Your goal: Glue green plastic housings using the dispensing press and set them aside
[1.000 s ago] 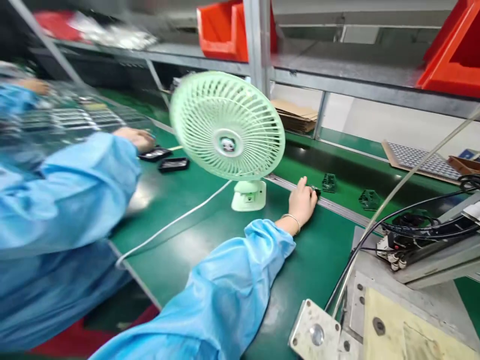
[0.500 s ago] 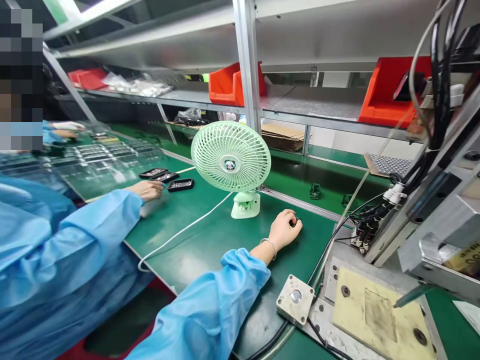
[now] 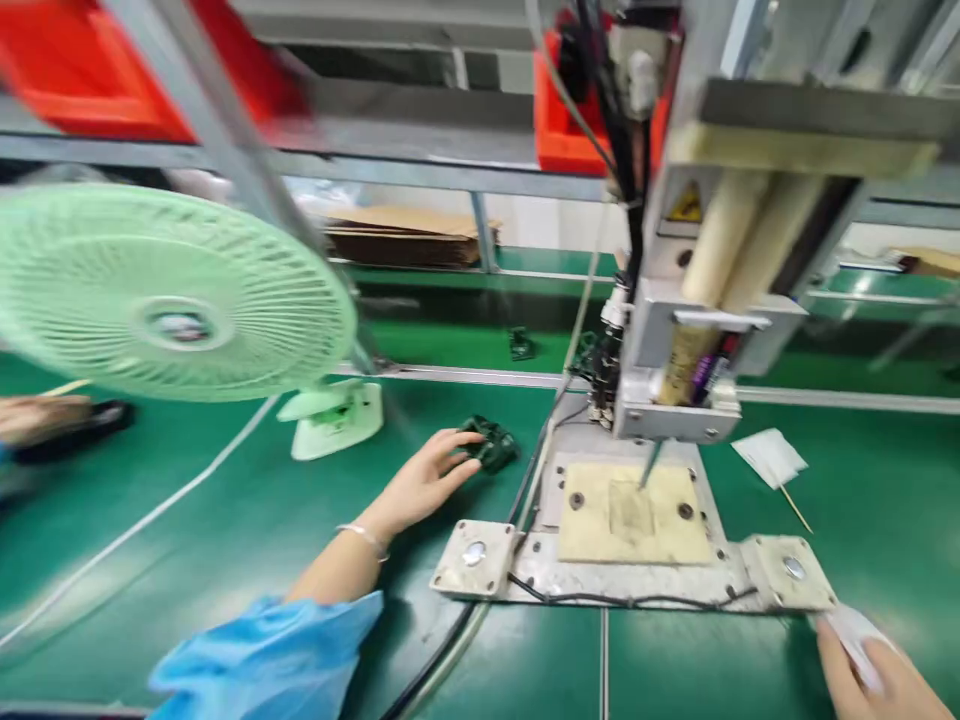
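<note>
From my station I saw the green workbench (image 3: pixel 660 660) filling the lower frame. The metal press (image 3: pixel 697 425) stood right of centre, and the pale green fan (image 3: pixel 247 290) covered much of the left side, blurred. A blue sleeve (image 3: pixel 270 650) came in at lower left. The pale yellow plate (image 3: pixel 634 540) lay beneath the press. My left hand (image 3: pixel 420 485) reached to the centre, its fingertips touching the left edge of the dark green part; I could not tell whether they gripped it. My right hand (image 3: pixel 904 685) was cut off at lower right, with a blurred white item (image 3: pixel 855 630) at its fingers; its grip was unclear too. A co-worker's hand (image 3: pixel 45 418) showed at the left edge. The dark green part (image 3: pixel 495 447) lay near the centre, left of the cables (image 3: pixel 532 470).
</note>
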`<state>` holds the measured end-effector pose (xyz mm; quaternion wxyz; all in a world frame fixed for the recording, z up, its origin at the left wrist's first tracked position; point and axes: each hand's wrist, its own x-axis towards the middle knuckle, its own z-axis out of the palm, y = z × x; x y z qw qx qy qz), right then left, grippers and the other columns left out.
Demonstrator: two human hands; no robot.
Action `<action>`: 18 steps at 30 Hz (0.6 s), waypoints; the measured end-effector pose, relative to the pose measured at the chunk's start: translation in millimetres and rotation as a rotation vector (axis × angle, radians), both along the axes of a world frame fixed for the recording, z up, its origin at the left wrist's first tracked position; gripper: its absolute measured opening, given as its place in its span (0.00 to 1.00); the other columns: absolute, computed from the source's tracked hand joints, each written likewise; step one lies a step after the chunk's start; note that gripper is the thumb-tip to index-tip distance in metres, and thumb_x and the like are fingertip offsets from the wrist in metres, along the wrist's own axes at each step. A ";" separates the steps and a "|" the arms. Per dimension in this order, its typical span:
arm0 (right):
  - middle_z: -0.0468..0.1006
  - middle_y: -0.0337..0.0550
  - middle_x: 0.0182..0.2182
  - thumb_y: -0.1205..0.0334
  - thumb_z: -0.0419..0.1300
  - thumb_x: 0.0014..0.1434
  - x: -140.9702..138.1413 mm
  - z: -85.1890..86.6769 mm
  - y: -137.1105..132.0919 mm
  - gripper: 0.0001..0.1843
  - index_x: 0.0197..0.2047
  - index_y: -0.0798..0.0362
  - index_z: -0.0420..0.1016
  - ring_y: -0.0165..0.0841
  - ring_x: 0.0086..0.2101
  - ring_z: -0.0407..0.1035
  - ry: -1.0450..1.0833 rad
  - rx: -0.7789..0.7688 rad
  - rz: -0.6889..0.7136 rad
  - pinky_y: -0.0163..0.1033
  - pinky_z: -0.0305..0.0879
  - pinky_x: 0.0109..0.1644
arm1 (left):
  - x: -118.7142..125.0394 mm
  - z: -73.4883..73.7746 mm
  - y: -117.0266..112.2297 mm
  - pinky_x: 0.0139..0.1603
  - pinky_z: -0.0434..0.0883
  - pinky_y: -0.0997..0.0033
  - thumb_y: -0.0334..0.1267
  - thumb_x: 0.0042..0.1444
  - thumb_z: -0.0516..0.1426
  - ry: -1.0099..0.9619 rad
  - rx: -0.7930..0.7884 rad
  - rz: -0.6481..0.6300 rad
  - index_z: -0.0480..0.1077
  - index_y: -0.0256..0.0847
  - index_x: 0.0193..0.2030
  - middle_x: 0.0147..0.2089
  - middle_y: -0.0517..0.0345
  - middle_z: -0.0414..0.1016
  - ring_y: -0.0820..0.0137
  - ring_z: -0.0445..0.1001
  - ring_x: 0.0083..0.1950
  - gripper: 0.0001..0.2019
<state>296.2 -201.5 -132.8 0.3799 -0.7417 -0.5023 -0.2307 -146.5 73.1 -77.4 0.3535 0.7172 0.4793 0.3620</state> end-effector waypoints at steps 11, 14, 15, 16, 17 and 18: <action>0.75 0.43 0.25 0.52 0.54 0.70 -3.7 -9.4 -9.3 0.21 0.25 0.51 0.65 0.41 0.32 0.73 -0.067 -0.007 0.073 0.40 0.64 0.34 | 56.5 73.9 -65.4 0.40 0.72 0.59 0.50 0.35 0.67 -0.138 -0.422 0.085 0.71 0.59 0.43 0.39 0.63 0.75 0.61 0.74 0.36 0.24; 0.74 0.44 0.25 0.53 0.55 0.70 -3.2 -10.1 -11.2 0.20 0.27 0.51 0.66 0.43 0.34 0.74 -0.088 -0.004 0.066 0.40 0.65 0.36 | 93.7 81.0 -82.7 0.36 0.72 0.63 0.49 0.40 0.66 -0.014 -0.712 -0.201 0.72 0.50 0.46 0.39 0.57 0.76 0.63 0.74 0.34 0.23; 0.74 0.44 0.25 0.53 0.55 0.70 -3.3 -10.0 -11.4 0.19 0.27 0.51 0.66 0.43 0.33 0.74 -0.092 0.000 0.066 0.40 0.65 0.35 | 105.9 80.9 -84.3 0.35 0.72 0.65 0.48 0.42 0.66 0.009 -0.754 -0.245 0.73 0.47 0.46 0.39 0.55 0.75 0.64 0.73 0.34 0.23; 0.74 0.44 0.24 0.53 0.55 0.69 -3.6 -9.5 -11.3 0.19 0.27 0.51 0.66 0.43 0.33 0.73 -0.089 0.002 0.070 0.40 0.65 0.35 | 117.3 80.3 -84.1 0.35 0.72 0.66 0.47 0.42 0.66 0.020 -0.775 -0.273 0.73 0.45 0.46 0.39 0.55 0.75 0.65 0.73 0.35 0.22; 0.73 0.43 0.24 0.53 0.55 0.69 -4.2 -8.9 -11.0 0.19 0.27 0.51 0.66 0.42 0.31 0.73 -0.077 0.004 0.076 0.40 0.64 0.33 | 127.3 79.2 -82.5 0.36 0.72 0.66 0.46 0.41 0.66 0.019 -0.783 -0.293 0.73 0.44 0.45 0.39 0.54 0.75 0.64 0.74 0.36 0.22; 0.73 0.42 0.24 0.53 0.56 0.69 -5.1 -8.1 -10.6 0.19 0.27 0.51 0.66 0.40 0.30 0.73 -0.057 0.004 0.083 0.39 0.63 0.32 | 136.0 77.9 -79.7 0.37 0.72 0.65 0.46 0.41 0.67 0.009 -0.785 -0.312 0.73 0.43 0.44 0.39 0.54 0.76 0.64 0.74 0.36 0.22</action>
